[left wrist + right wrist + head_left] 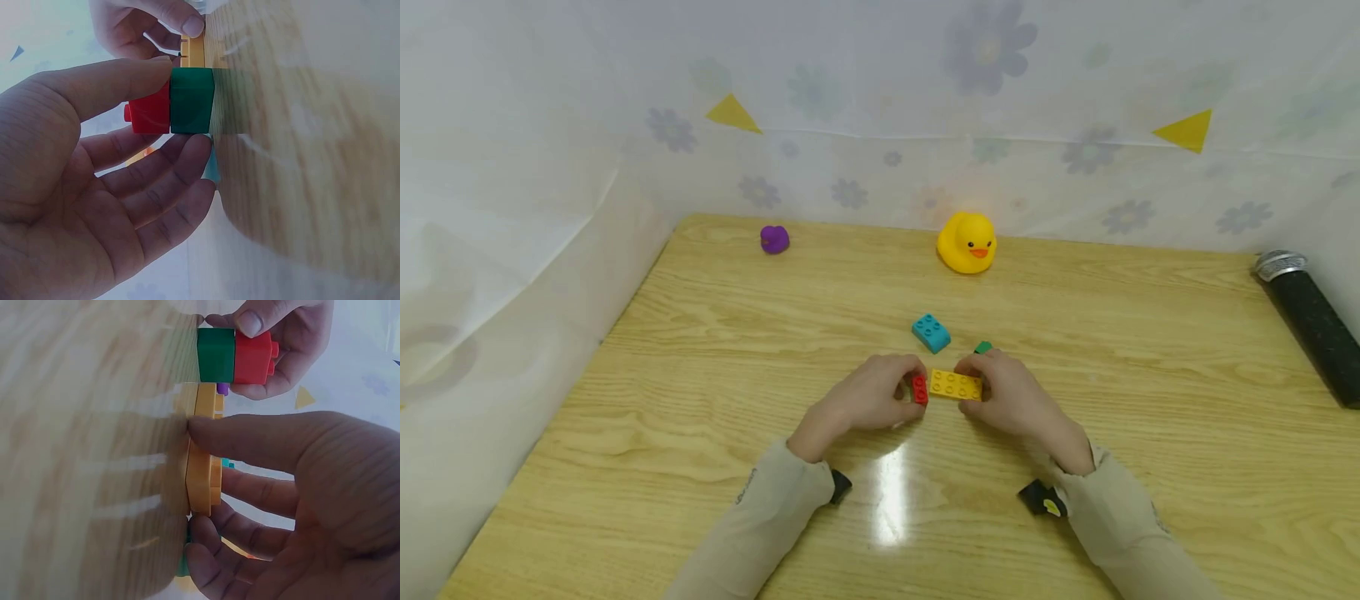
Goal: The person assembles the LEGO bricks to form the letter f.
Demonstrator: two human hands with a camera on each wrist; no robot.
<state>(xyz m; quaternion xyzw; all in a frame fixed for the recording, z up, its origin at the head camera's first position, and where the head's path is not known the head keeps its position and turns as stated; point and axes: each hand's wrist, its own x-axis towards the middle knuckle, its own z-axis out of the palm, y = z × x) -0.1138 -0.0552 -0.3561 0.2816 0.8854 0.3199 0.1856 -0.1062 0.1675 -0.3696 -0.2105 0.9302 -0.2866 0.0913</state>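
From the head view, we see the left hand [880,393] pinching a red brick [920,389] just left of the yellow brick [951,384], which the right hand [1007,392] grips at the desk [737,350]; in the left wrist view, a tilted pinch might part the green brick [191,100] beneath the red one; in the right wrist view, uneven finger pressure could skew the yellow brick.

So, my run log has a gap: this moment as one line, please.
left hand holds red block atop green block; right hand grips yellow block; blue block untouched
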